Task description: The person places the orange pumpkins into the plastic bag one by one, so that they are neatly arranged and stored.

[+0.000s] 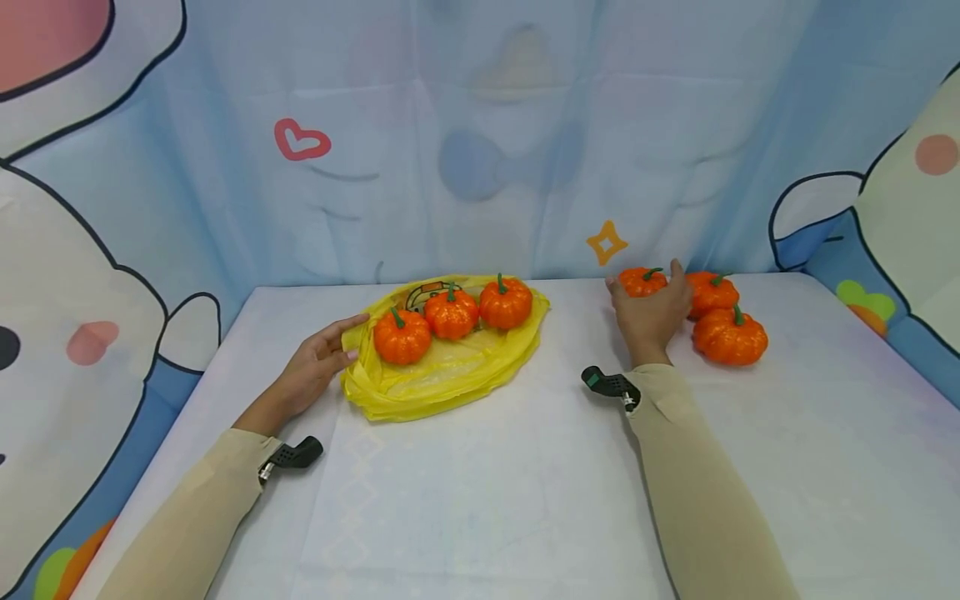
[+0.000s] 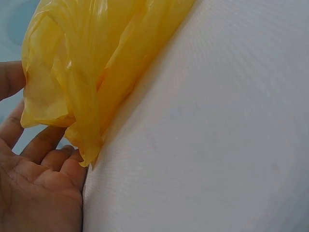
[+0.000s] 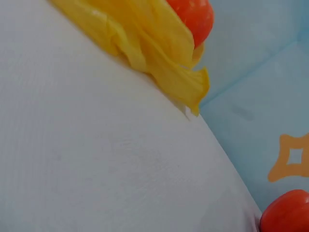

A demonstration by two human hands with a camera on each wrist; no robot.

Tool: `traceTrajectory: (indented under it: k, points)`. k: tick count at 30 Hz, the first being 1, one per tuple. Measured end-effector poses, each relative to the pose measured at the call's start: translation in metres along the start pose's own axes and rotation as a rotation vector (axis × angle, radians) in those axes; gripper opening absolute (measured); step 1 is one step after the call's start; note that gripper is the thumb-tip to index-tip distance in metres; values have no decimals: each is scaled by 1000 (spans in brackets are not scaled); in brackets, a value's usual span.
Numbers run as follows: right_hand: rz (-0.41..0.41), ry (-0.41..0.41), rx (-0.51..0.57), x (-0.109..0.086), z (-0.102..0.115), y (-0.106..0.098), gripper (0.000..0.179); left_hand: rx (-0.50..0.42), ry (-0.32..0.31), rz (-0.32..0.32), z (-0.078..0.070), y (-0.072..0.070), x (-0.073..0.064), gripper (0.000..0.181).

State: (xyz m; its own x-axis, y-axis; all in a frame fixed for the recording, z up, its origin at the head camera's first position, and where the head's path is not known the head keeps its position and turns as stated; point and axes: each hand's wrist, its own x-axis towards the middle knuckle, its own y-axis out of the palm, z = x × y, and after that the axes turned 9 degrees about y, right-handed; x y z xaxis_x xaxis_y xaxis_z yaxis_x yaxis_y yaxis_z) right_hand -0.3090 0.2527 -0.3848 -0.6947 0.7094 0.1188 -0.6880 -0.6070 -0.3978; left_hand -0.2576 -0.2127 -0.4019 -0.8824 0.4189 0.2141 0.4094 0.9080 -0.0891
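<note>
A yellow plastic bag [image 1: 450, 387] lies spread on the table, three small orange pumpkins [image 1: 402, 337] with green stems on it. My left hand [image 1: 311, 367] is at its left edge, thumb and fingers apart and touching the plastic; in the left wrist view, fingers [image 2: 43, 142] pass behind the bag [image 2: 111, 48]. At the back right, my right hand [image 1: 651, 312] holds another pumpkin [image 1: 641, 282] between thumb and fingers. That pumpkin [image 3: 287, 212] shows in a corner of the right wrist view. Two more pumpkins [image 1: 730, 336] sit just right of this hand.
The white-covered table [image 1: 480, 500] ends at the back against a blue printed curtain [image 1: 510, 150]. Cartoon figures cover the cloth on both sides. Black wrist devices [image 1: 297, 452] are worn on both forearms, over beige sleeves.
</note>
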Motion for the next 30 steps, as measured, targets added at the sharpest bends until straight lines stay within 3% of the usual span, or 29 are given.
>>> traceTrajectory:
  k: [13, 23, 30]
  points:
    - [95, 131, -29, 9, -15, -3, 103, 6, -6, -2, 1, 0, 1, 58]
    - [112, 123, -106, 9, -18, -4, 95, -1, -5, 0, 1, -1, 0, 58]
    - [128, 166, -72, 10, -16, -3, 91, -4, 4, 3, 1, -1, 0, 58]
